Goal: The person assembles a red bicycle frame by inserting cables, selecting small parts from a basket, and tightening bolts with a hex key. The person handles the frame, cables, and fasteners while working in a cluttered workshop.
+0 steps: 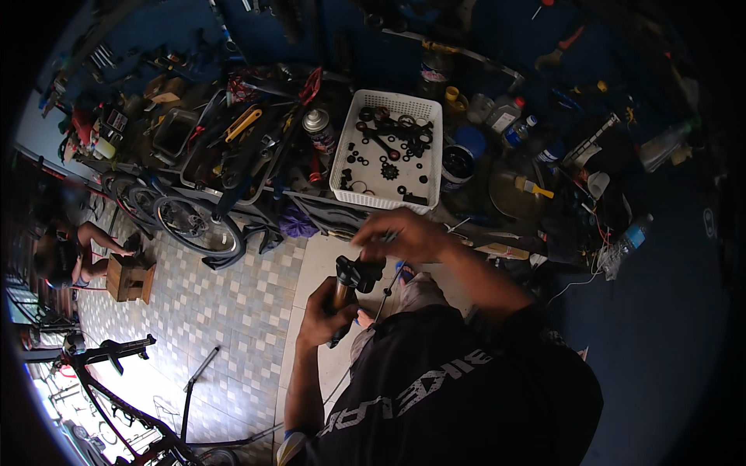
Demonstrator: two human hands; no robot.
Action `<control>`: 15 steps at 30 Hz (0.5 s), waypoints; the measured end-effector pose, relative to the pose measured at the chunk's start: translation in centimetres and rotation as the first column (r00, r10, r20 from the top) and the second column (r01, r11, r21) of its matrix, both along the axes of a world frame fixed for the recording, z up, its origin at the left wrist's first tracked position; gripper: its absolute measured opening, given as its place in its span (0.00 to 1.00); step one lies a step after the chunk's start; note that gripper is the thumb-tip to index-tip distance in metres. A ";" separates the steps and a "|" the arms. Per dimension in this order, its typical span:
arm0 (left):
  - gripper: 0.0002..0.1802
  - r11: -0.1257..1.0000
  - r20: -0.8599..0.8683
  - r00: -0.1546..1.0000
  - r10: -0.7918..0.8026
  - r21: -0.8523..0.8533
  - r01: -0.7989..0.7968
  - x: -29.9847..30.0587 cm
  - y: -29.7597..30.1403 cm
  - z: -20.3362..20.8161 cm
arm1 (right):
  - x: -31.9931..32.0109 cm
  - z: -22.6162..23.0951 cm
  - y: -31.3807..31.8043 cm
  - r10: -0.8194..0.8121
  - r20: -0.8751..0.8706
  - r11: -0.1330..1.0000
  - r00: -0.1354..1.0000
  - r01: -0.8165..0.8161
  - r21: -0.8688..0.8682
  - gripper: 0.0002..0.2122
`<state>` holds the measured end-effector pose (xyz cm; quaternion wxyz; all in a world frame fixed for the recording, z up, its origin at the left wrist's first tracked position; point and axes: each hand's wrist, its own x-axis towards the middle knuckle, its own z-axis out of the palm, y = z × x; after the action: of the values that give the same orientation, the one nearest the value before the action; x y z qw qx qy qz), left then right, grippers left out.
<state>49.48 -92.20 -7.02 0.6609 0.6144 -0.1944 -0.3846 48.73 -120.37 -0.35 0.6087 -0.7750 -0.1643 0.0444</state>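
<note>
My left hand [317, 314] is closed round a black part with a bronze-coloured shaft, which looks like a bicycle shock absorber [357, 273]. I hold it tilted in front of my body, its black head up and its lower end below my fist. Just above that head hovers my right hand [404, 235], fingers bent downward and blurred. Whether the right fingertips touch the part or pinch anything cannot be made out. Beyond my hands, a white perforated tray [426, 203] on the bench bears small black rings, a sprocket and other loose parts.
Left of the tray stand a spray can [318, 128] and a heap of tools with a yellow-handled knife [243, 124]. Bottles, jars and a yellow brush [535, 188] crowd the right. A bicycle wheel [198, 225] leans below the bench; a bike frame [116, 404] stands lower left. Someone sits far left.
</note>
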 end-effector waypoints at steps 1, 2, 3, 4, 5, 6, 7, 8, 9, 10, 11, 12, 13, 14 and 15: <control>0.21 1.000 -0.020 1.000 0.019 -0.001 -0.019 0.0 0.0 -0.4 | 0.3 0.2 -1.3 -0.131 0.010 0.991 0.991 0.130 0.034 0.11; 0.21 0.999 -0.040 0.998 0.041 -0.002 -0.042 -0.1 -0.1 -1.0 | 0.9 0.5 -3.2 -0.243 0.079 0.964 0.967 0.250 -0.095 0.10; 0.21 0.998 -0.062 0.996 0.062 -0.002 -0.063 -0.1 -0.4 -1.5 | 1.5 0.5 -5.2 -0.328 0.063 0.933 0.943 0.333 -0.133 0.10; 0.21 0.996 -0.078 0.993 0.088 -0.017 -0.090 0.0 -0.7 -1.5 | 2.0 0.3 -7.2 -0.384 0.081 0.910 0.920 0.392 -0.132 0.10; 0.21 0.990 -0.096 0.986 0.134 -0.031 -0.138 0.1 -1.2 -1.5 | 2.4 0.4 -8.9 -0.428 0.154 0.881 0.890 0.449 -0.149 0.09; 0.21 0.982 -0.118 0.977 0.178 -0.037 -0.184 0.3 -1.9 -1.2 | 2.8 0.4 -10.6 -0.458 0.124 0.873 0.880 0.472 -0.126 0.09; 0.22 0.971 -0.133 0.965 0.227 -0.038 -0.234 0.5 -2.3 -0.8 | 3.4 0.3 -11.9 -0.483 0.095 0.866 0.871 0.491 -0.097 0.09; 0.24 0.964 -0.122 0.958 0.261 -0.022 -0.266 0.6 -2.7 -0.9 | 4.2 0.0 -13.2 -0.487 0.110 0.862 0.866 0.497 -0.095 0.09; 0.25 0.951 -0.116 0.945 0.305 -0.014 -0.309 0.7 -3.0 -1.0 | 5.0 -0.2 -14.2 -0.491 0.127 0.860 0.862 0.503 -0.090 0.09; 0.26 0.937 -0.110 0.931 0.347 -0.008 -0.350 0.8 -3.3 -1.1 | 5.7 -0.1 -15.1 -0.483 0.132 0.862 0.866 0.497 -0.102 0.09; 0.27 0.921 -0.104 0.916 0.388 -0.003 -0.390 0.9 -3.7 -1.1 | 6.6 -0.4 -15.8 -0.484 0.139 0.864 0.864 0.497 -0.081 0.09; 0.28 0.901 -0.118 0.895 0.430 -0.010 -0.434 0.9 -4.3 -0.8 | 7.3 -0.8 -16.6 -0.488 0.144 0.864 0.861 0.500 -0.064 0.09; 0.29 0.890 -0.136 0.883 0.450 -0.018 -0.457 1.1 -4.4 -1.1 | 8.0 -1.0 -17.4 -0.493 0.148 0.862 0.857 0.504 -0.047 0.09; 0.33 0.870 -0.119 0.864 0.488 -0.010 -0.493 1.1 -4.7 -1.8 | 8.8 -1.2 -18.2 -0.495 0.135 0.862 0.858 0.504 -0.046 0.09; 0.36 0.849 -0.106 0.844 0.525 0.002 -0.528 0.9 -5.1 -2.0 | 9.4 -1.3 -18.6 -0.493 0.123 0.859 0.861 0.504 -0.090 0.09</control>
<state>50.43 -97.28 -9.06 0.7585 0.6145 0.0104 -0.2169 58.10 -139.02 -1.61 0.5436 -0.8271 0.0161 -0.1421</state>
